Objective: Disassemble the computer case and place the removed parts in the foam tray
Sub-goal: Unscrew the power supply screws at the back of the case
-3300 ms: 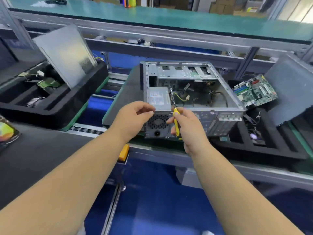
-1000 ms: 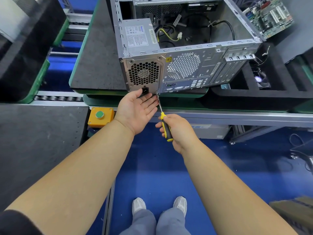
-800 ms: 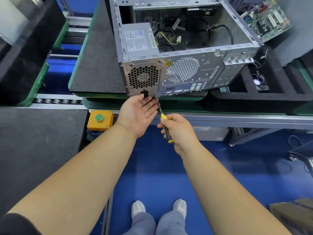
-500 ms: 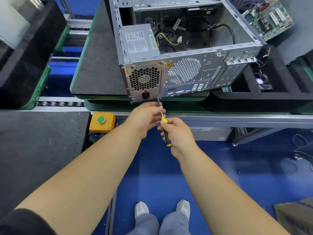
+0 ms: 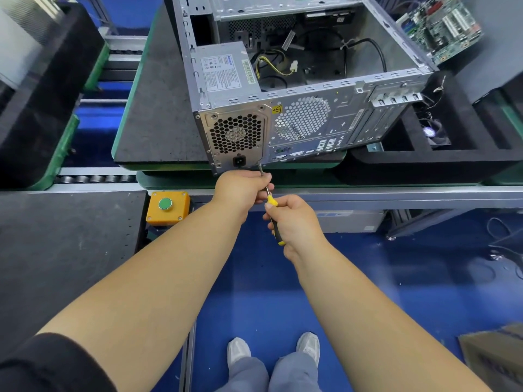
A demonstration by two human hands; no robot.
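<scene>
Foam tray (image 5: 34, 114), black, far left on green pallet; holds tilted metal panel (image 5: 17, 43) at top-left corner.
Push-button box (image 5: 167, 207), orange w/ green button, on bench edge just left of L forearm.
Dark mat pallet (image 5: 158, 114), green-edged, carries computer case (image 5: 311, 114): steel, side open, rear panel facing person.
PSU (image 5: 226, 72) in case's rear-left corner, fan grille + power socket at rear; loose cables (image 5: 274, 66) beside it inside.
L hand (image 5: 242, 188): curled, pinching screwdriver shaft just below PSU's lower rear corner.
Screwdriver (image 5: 271, 202): yellow/black handle, tip at case's lower rear edge.
R hand (image 5: 294, 222): wrapped round handle.
Second foam tray (image 5: 452, 159), right of case, touching it; small fan (image 5: 431, 132) in a compartment.
Motherboard (image 5: 441, 26), top right, leaning over that tray.
</scene>
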